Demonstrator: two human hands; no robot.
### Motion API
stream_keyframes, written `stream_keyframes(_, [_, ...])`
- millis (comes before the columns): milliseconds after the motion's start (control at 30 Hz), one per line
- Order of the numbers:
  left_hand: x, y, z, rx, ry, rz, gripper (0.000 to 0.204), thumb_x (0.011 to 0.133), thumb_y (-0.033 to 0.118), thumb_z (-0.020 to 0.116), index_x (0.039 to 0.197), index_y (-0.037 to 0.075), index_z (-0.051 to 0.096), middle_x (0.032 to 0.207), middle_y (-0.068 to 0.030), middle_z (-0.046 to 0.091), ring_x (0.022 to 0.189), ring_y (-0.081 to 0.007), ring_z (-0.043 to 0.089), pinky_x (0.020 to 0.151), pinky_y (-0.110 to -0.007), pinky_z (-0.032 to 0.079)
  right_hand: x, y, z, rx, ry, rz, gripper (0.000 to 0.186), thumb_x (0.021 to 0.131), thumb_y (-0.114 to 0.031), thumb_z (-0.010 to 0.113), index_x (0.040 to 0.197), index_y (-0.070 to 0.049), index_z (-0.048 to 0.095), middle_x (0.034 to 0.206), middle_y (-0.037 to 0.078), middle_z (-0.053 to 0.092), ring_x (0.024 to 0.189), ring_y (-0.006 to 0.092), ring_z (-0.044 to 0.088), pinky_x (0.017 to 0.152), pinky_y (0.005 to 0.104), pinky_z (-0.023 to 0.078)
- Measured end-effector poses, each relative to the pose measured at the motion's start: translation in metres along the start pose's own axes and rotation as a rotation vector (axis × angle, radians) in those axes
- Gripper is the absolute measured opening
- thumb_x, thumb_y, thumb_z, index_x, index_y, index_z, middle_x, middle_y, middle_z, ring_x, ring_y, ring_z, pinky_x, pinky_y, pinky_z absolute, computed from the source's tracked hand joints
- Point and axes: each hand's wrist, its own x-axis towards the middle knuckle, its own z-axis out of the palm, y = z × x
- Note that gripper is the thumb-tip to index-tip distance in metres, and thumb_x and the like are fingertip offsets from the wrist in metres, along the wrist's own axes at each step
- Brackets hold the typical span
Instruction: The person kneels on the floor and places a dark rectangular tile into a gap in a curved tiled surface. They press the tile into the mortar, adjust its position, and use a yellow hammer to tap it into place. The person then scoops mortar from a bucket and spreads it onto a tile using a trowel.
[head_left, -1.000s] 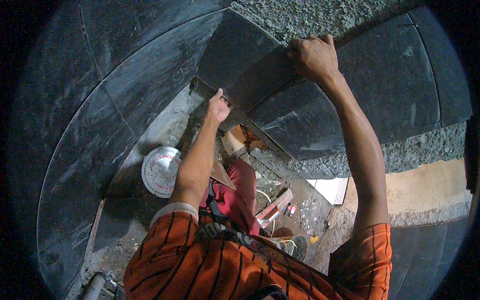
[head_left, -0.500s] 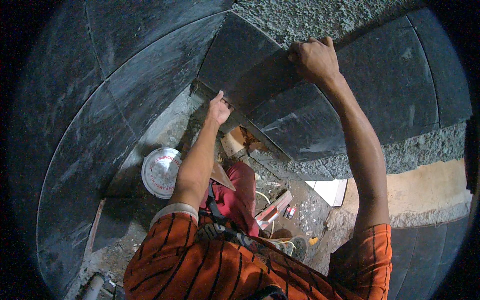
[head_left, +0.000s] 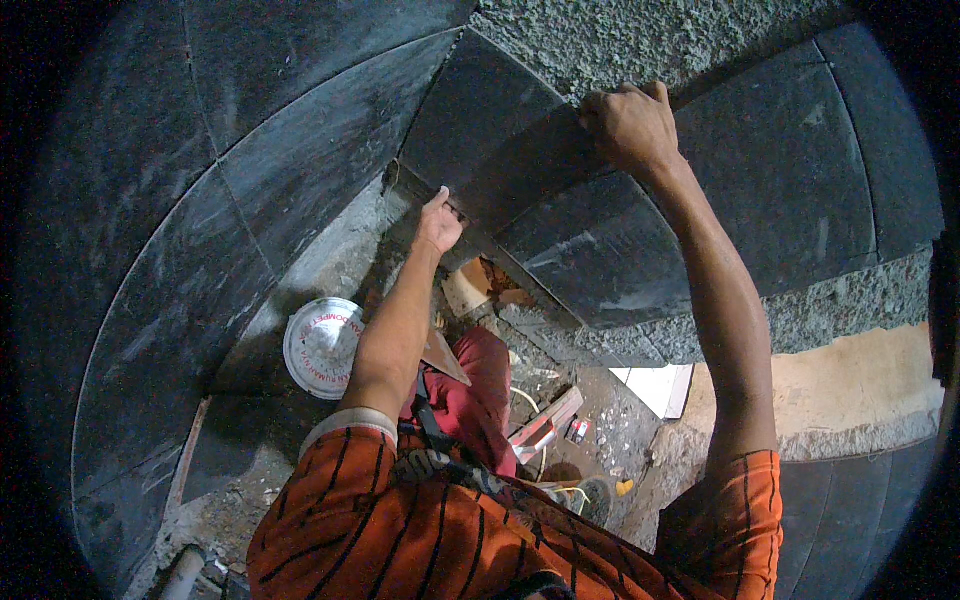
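Note:
A dark grey wall tile (head_left: pixel 490 105) lies against the wall in the inner corner, between my two hands. My left hand (head_left: pixel 439 225) is at the tile's lower edge, thumb up along it and fingers curled round the edge. Higher up and to the right, my right hand (head_left: pixel 635 128) is closed over the tile's upper edge, where rough mortar begins. Its fingertips are hidden behind the hand. Another dark tile (head_left: pixel 600 250) adjoins the held one at the lower right.
Rough grey mortar (head_left: pixel 640 40) covers the wall above. Large dark tiles (head_left: pixel 160 290) line the left wall. Below stands a white round bucket lid (head_left: pixel 325 345), near a pointed trowel blade (head_left: pixel 445 360). A red-and-white tool (head_left: pixel 545 425) and a cable lie on the littered floor.

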Motion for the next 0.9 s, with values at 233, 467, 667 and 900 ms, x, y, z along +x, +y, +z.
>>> stream_keyframes(233, [-0.006, 0.001, 0.011, -0.009, 0.041, 0.016, 0.052, 0.082, 0.036, 0.061, 0.122, 0.006, 0.045, 0.127, -0.0079, 0.048, 0.118, -0.0256, 0.04, 0.101, -0.043, 0.024, 0.0, -0.001, -0.003, 0.041, -0.022, -0.01, 0.016, 0.082, -0.028, 0.057, 0.09, -0.018, 0.066, 0.079, 0.006, 0.065, 0.089, 0.024, 0.059, 0.084, 0.044, 0.033])
stream_keyframes(467, [-0.005, 0.001, 0.012, -0.022, 0.03, 0.024, 0.051, 0.084, 0.034, 0.06, 0.123, 0.005, 0.045, 0.129, -0.0095, 0.047, 0.118, -0.0255, 0.041, 0.101, -0.043, 0.025, -0.001, 0.001, -0.002, 0.044, -0.021, -0.033, 0.019, 0.083, -0.029, 0.055, 0.093, -0.016, 0.066, 0.083, 0.007, 0.066, 0.092, 0.0245, 0.058, 0.085, 0.0461, 0.032])
stream_keyframes(667, [-0.008, 0.004, 0.004, -0.028, 0.004, 0.017, 0.048, 0.085, 0.031, 0.058, 0.123, 0.004, 0.045, 0.129, -0.0115, 0.046, 0.119, -0.0276, 0.04, 0.103, -0.046, 0.025, 0.004, -0.02, 0.006, 0.019, 0.032, -0.016, 0.028, 0.087, -0.036, 0.05, 0.095, -0.013, 0.064, 0.09, 0.009, 0.065, 0.094, 0.0292, 0.057, 0.086, 0.0482, 0.032])
stream_keyframes(900, [-0.016, 0.002, 0.024, 0.009, 0.149, 0.026, 0.048, 0.084, 0.031, 0.059, 0.122, 0.003, 0.045, 0.126, -0.0124, 0.048, 0.117, -0.03, 0.042, 0.1, -0.048, 0.028, 0.003, -0.035, 0.003, 0.204, 0.042, 0.129, 0.029, 0.088, -0.034, 0.046, 0.088, -0.008, 0.06, 0.092, 0.012, 0.063, 0.093, 0.0318, 0.057, 0.084, 0.0532, 0.033])
